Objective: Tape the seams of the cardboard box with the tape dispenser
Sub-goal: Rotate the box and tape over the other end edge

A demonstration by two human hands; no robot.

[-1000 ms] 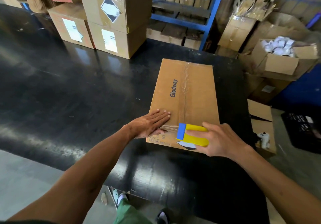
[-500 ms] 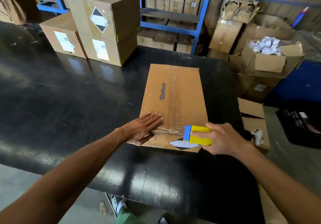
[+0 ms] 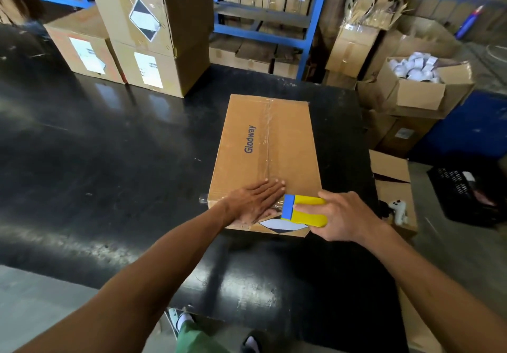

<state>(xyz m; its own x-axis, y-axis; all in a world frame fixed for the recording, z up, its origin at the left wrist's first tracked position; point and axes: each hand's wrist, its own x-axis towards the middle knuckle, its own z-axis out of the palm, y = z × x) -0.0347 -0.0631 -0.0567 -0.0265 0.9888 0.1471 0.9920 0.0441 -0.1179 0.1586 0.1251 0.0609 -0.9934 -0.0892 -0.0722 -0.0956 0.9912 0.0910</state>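
- Head view: the cardboard box (image 3: 264, 160) lies flat near the table's (image 3: 109, 160) right edge, its centre seam already under clear tape.
- Our left hand (image 3: 256, 202) is spread flat, fingers together, pressing the box's near end.
- Our right hand (image 3: 340, 215) is wrapped around the yellow-and-blue tape dispenser (image 3: 303, 211), at the box's near edge.
- We judge we should keep the left palm pinning the tape, hold the strip taut, and draw the dispenser straight along the near edge.

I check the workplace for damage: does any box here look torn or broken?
Yes. Behind the table, at the right, a torn box on top of a stack has ragged, crumpled flaps. The cardboard box under the hands looks intact.
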